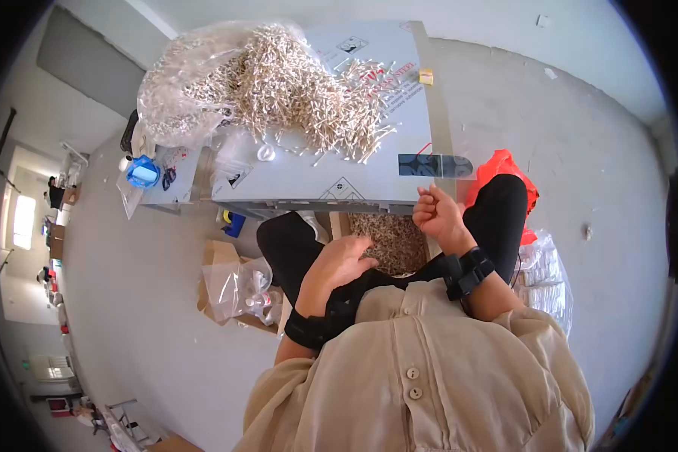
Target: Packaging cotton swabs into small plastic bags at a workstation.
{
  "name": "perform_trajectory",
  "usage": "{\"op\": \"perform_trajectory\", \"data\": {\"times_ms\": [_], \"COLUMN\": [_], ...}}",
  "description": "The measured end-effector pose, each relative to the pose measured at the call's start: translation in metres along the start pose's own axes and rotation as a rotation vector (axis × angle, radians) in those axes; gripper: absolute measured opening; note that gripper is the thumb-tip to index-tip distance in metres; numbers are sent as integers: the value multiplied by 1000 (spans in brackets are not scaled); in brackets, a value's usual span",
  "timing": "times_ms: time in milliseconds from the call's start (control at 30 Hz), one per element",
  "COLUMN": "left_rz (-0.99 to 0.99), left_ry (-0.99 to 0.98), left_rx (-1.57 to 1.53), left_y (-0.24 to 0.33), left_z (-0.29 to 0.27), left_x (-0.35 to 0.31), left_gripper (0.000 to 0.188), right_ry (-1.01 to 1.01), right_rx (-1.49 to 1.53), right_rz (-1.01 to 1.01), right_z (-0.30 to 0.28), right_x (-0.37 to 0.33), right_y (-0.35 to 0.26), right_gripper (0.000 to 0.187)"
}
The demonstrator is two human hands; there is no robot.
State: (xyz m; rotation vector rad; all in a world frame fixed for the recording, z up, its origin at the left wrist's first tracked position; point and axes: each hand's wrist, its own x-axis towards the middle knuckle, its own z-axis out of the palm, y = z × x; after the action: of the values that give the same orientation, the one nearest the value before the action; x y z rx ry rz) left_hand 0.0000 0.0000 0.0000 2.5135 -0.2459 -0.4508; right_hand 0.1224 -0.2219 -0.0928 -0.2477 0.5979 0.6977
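A large heap of cotton swabs [279,83] spills from a clear plastic bag [177,90] across the table [271,188]. Between my knees, below the table edge, stands a cardboard box holding more cotton swabs [392,239]. My left hand [343,260] hovers by that box, thumb and fingers apart, with nothing visible in it. At the table's near edge, my right hand [438,217] is raised with its fingers curled in; whatever they may hold is hidden. Just beyond it lies a dark strip [429,165] with a clear plastic piece over its right end.
A white tape roll [266,153] sits before the heap, and a small yellow box [426,77] at the right edge. On the floor are a red bag [497,167], clear-wrapped packs [544,280] and an open carton with plastic bags [237,290]. A blue bundle [142,172] lies left.
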Motion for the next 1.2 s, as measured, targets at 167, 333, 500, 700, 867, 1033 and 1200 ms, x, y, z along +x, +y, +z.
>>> {"op": "perform_trajectory", "data": {"times_ms": [167, 333, 500, 700, 867, 1033, 1200], "left_rz": [-27, -71, -146, -195, -86, -293, -220], "left_ry": [-8, 83, 364, 641, 748, 658, 841], "left_rx": [-78, -187, -402, -401, 46, 144, 130], "left_y": [-31, -67, -86, -115, -126, -132, -115], "left_z": [-2, 8, 27, 5, -18, -29, -34], "left_x": [1, 39, 65, 127, 195, 229, 227], "left_gripper": [33, 34, 28, 49, 72, 84, 58], "right_ry": [40, -52, -124, -144, -191, -100, -76], "right_rx": [-35, -125, 18, 92, 36, -66, -91], "right_rz": [78, 60, 111, 148, 215, 197, 152], "right_z": [-21, -10, -21, -26, -25, -18, -8], "right_x": [-10, 8, 27, 37, 46, 50, 56], "right_y": [19, 25, 27, 22, 15, 13, 3], "right_gripper": [33, 38, 40, 36, 32, 28, 26]}}
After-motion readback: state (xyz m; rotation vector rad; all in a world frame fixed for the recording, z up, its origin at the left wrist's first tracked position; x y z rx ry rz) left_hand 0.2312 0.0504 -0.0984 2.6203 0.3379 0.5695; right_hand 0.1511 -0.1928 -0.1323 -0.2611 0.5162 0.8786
